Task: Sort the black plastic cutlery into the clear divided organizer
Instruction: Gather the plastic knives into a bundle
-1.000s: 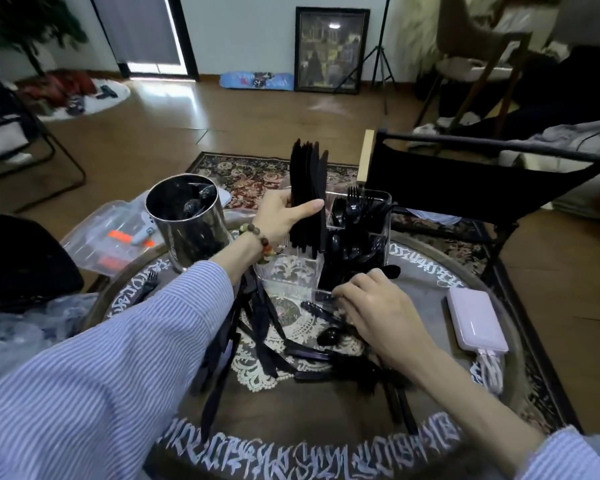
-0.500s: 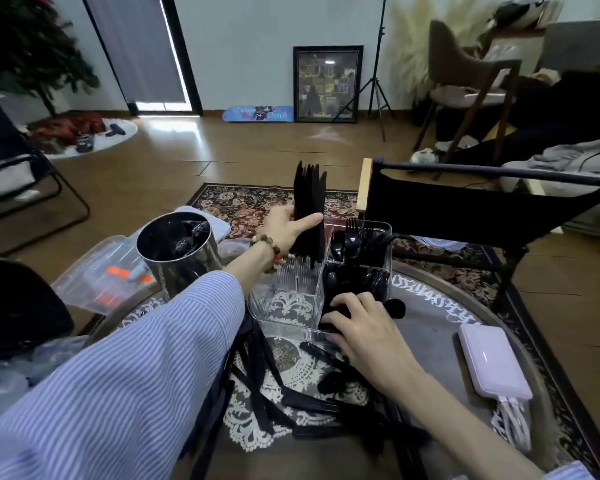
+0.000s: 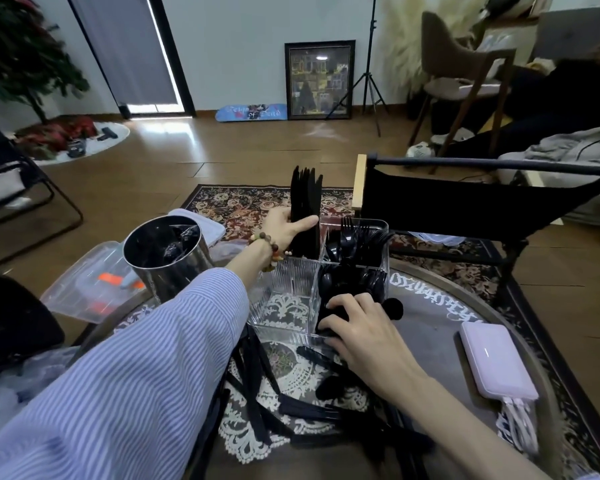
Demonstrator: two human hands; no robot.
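Loose black cutlery (image 3: 291, 407) lay piled at the near middle of the round table (image 3: 430, 327), on a white lace doily (image 3: 257, 441), reaching toward the near rim. Right hand (image 3: 368, 337) sat just past the pile, fingers curled over the near right wall of the clear organizer (image 3: 291, 306), gripping it; spoons (image 3: 354, 282) filled that near right compartment, with the near left compartment beside it showing only the doily pattern. A pink power bank (image 3: 496, 365) lay near the table's right edge, apart from the hand, bare table between. Left hand (image 3: 284, 230), bead bracelet on wrist, fingers clasped round a bundle of knives (image 3: 305, 213) standing upright in the far left compartment. Forks (image 3: 354, 237) stood in the far right one. A steel canister (image 3: 167, 258) stood at the left rim, near the striped left sleeve (image 3: 118, 393). Black folding chair (image 3: 465, 206) close behind the organizer on the right; open floor beyond.
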